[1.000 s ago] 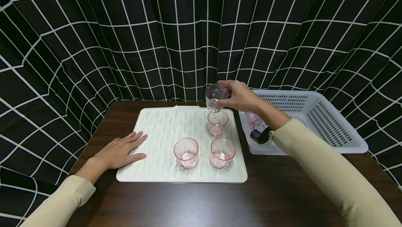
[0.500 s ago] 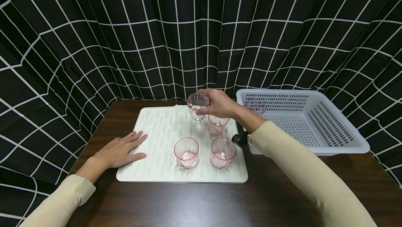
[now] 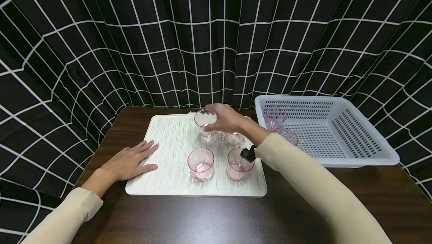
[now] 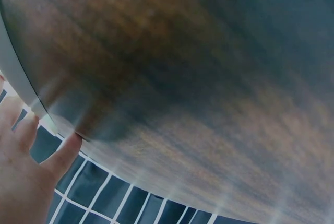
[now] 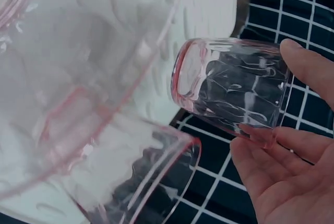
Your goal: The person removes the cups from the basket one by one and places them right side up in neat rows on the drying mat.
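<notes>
My right hand [image 3: 226, 118] holds a clear, pink-tinted drinking glass [image 3: 204, 120] upright at the back of a white ridged drying mat [image 3: 168, 150]. In the right wrist view, thumb and fingers grip that glass [image 5: 235, 85] near its rim, its base toward the mat. Two similar pink-rimmed glasses stand upright at the front, a left one [image 3: 200, 159] and a right one [image 3: 235, 171]. A third glass [image 3: 233, 139] behind them is partly hidden by my right hand. Spread flat, my left hand [image 3: 129, 161] rests on the mat's left edge.
To the right, a white slotted plastic basket [image 3: 368, 157] holds an upright pink glass [image 3: 275, 116] and another one [image 3: 287, 136], partly covered by my right sleeve. Dark wood table [image 3: 216, 217] lies under everything. A black grid-patterned curtain [image 3: 189, 41] closes off the back and sides.
My right hand has carried its glass left from beside the basket and lowered it toward the back of the mat. The left hand has stayed in place.
</notes>
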Motion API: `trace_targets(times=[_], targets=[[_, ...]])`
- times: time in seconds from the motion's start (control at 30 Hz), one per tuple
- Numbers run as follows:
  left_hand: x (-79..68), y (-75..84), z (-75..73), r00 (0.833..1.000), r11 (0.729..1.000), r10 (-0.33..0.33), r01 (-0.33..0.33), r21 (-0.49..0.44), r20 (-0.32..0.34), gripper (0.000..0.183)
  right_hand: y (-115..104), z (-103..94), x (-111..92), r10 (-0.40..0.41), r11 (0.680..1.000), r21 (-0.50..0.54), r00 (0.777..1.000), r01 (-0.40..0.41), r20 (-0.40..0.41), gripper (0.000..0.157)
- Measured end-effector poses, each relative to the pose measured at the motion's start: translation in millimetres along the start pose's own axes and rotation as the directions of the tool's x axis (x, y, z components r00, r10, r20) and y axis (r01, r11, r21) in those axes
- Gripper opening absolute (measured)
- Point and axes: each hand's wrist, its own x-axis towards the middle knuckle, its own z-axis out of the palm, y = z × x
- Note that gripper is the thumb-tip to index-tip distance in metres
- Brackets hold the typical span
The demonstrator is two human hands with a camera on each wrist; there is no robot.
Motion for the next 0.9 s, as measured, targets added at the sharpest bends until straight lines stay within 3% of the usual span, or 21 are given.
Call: trace_targets(times=[0.9], targets=[[0.7, -0.9, 1.5, 1.000, 1.000, -0.006, 0.006, 0.012, -0.007, 0.081, -5, 26.1, 18, 0.058, 0.990, -0.130, 0.993, -0.044, 0.102, 0.078]])
